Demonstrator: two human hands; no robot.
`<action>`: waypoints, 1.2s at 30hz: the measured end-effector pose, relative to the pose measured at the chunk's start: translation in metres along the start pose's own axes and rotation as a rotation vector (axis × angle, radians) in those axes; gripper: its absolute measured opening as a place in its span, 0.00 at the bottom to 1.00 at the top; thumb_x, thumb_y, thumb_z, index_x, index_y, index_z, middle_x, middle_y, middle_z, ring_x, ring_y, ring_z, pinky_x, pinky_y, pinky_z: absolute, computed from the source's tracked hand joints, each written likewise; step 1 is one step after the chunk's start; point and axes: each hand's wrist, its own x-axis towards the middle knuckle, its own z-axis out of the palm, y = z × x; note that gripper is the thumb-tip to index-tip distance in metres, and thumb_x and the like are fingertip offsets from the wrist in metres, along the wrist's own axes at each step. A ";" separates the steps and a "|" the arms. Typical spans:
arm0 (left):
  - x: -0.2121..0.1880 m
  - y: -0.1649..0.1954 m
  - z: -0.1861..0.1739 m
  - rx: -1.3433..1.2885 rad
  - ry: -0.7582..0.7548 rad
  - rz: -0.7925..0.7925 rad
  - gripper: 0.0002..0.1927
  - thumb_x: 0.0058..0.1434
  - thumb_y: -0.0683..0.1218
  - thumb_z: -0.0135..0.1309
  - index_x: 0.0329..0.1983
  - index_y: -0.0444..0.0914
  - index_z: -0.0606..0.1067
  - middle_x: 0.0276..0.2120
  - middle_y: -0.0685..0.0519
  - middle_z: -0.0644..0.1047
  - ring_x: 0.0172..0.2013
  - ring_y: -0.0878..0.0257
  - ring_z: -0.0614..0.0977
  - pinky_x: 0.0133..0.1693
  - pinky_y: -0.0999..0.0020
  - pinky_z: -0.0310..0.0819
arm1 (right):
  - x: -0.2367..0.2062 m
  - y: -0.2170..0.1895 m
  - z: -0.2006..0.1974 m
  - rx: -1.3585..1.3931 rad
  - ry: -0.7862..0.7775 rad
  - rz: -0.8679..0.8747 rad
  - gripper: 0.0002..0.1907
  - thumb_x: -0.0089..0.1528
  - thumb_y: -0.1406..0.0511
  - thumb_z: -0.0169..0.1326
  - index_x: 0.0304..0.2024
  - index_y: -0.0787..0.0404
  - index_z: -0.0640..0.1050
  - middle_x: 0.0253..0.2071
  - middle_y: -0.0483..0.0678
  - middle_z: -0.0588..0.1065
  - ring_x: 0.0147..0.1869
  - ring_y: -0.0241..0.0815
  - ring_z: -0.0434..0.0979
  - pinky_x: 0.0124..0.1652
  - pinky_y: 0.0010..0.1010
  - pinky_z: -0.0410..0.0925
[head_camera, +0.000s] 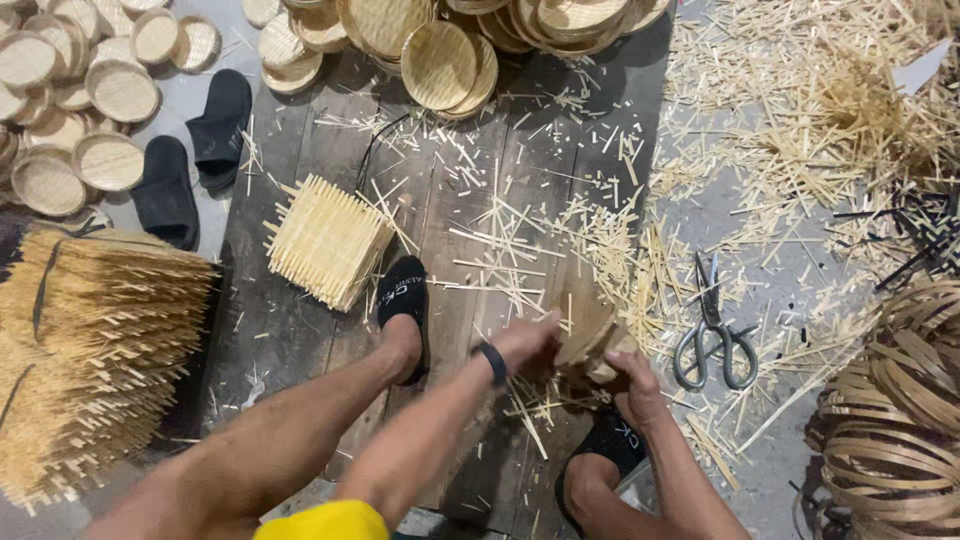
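Dark, worn wooden planks (300, 320) cover the floor under the person's feet, strewn with pale bamboo splinters. In the head view, the left hand (528, 343) and right hand (632, 385) both close around a woven bamboo piece (588, 325), flat and blurred, held between them just above the boards. Right of the right hand lie grey-handled metal scissors (712, 340) on grey concrete. Farther right sit coiled bamboo strips (890, 410). Left of the left hand rests a square stack of woven mats (325, 240); beyond it, black slippers (190, 160) and round shallow woven baskets (440, 62).
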 end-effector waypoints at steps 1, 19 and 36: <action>0.002 -0.014 0.015 -0.207 -0.006 0.059 0.35 0.67 0.64 0.57 0.64 0.31 0.74 0.60 0.42 0.76 0.54 0.57 0.77 0.53 0.62 0.69 | 0.002 -0.002 0.003 -0.005 -0.018 0.004 0.32 0.58 0.54 0.53 0.61 0.63 0.71 0.49 0.51 0.77 0.51 0.46 0.79 0.49 0.39 0.74; -0.057 0.004 -0.313 0.957 0.964 0.394 0.34 0.39 0.52 0.75 0.45 0.30 0.76 0.45 0.34 0.78 0.49 0.40 0.77 0.54 0.50 0.70 | 0.016 0.037 0.022 -0.236 0.330 0.045 0.18 0.59 0.61 0.65 0.47 0.67 0.81 0.34 0.45 0.79 0.30 0.34 0.74 0.28 0.25 0.68; -0.116 0.028 -0.218 0.861 1.210 1.423 0.14 0.60 0.33 0.53 0.48 0.37 0.75 0.40 0.45 0.79 0.41 0.49 0.80 0.45 0.55 0.76 | 0.001 0.025 -0.002 -0.179 0.379 -0.176 0.16 0.67 0.57 0.55 0.47 0.63 0.79 0.30 0.42 0.76 0.29 0.32 0.72 0.29 0.23 0.65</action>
